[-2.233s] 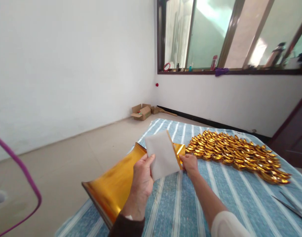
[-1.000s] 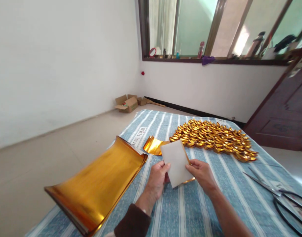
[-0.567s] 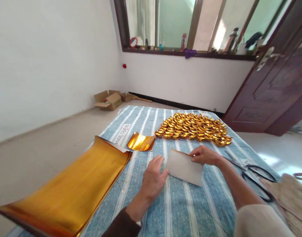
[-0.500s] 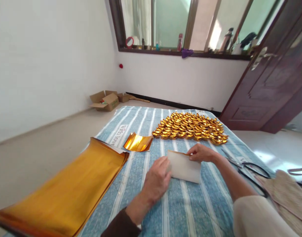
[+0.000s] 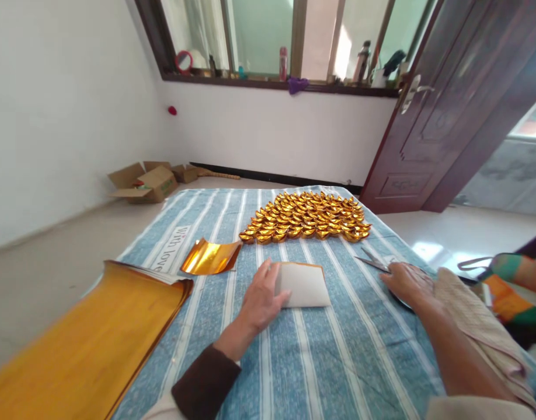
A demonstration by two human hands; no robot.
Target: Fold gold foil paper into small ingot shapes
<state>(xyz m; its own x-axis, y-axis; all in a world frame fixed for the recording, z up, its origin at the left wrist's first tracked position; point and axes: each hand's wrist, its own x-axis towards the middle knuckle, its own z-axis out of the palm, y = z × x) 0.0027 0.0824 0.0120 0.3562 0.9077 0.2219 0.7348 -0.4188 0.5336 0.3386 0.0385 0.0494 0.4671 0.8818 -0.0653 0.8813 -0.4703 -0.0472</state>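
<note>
A folded sheet of gold paper (image 5: 303, 284), white side up, lies flat on the blue striped cloth (image 5: 320, 356). My left hand (image 5: 261, 298) presses on its left edge, fingers spread. My right hand (image 5: 407, 282) rests far to the right on the handles of a pair of scissors (image 5: 373, 262), palm down. Whether its fingers grip them is not visible. A small curled piece of gold foil (image 5: 211, 257) lies left of the folded sheet. Behind it, many folded gold ingots (image 5: 305, 217) are laid in tight rows.
A thick stack of gold sheets (image 5: 82, 344) overhangs the cloth's left edge. A beige cloth (image 5: 473, 318) and a colourful bag (image 5: 513, 286) sit at the right. Open cardboard boxes (image 5: 141, 181) stand on the floor by the wall. A dark door (image 5: 443, 116) stands open at the right.
The folded sheet went from held up in both hands down onto the cloth. My right hand let go and moved right onto the scissors. The view swung right.
</note>
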